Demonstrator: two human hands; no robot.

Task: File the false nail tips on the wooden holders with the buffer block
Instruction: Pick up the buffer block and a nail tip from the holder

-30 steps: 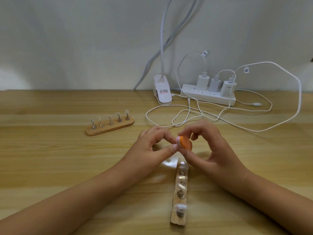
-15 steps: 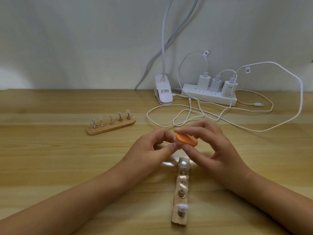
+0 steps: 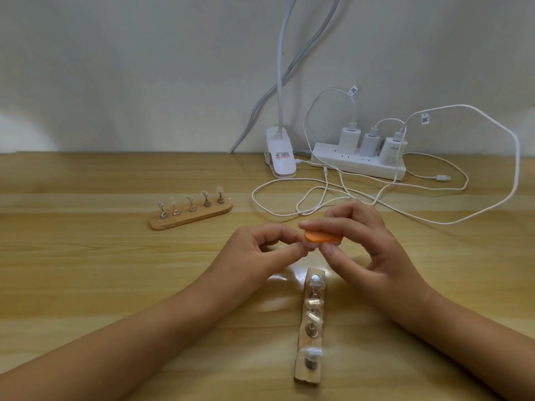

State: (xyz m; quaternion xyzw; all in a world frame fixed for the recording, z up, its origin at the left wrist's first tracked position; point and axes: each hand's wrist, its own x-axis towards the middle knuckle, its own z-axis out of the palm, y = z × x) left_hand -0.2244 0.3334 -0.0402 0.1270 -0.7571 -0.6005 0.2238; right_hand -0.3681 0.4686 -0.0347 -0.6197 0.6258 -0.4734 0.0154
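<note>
**Buffer flat over a tip, both holders on the worktop**

The near wooden holder point(image 3: 308, 377) lies lengthwise in front of me on the worktop point(image 3: 86, 285). It carries a row of metal stands, several with clear tips; I cannot count them surely. The far wooden holder point(image 3: 202, 217) sits well apart to the left, slanted, with five stands, each topped by a clear tip.

Above the near holder's far end, the fingers of my right hand point(image 3: 373, 250) are curled round the orange buffer block point(image 3: 321, 237), forefinger on top and thumb beneath. My left hand point(image 3: 260, 250) pinches a small pale nail tip point(image 3: 307, 247) between thumb and forefinger, touching the block's left edge; its detail is too small to make out.

A second ago the block stood on edge; now it lies flatter, orange side up.
</note>
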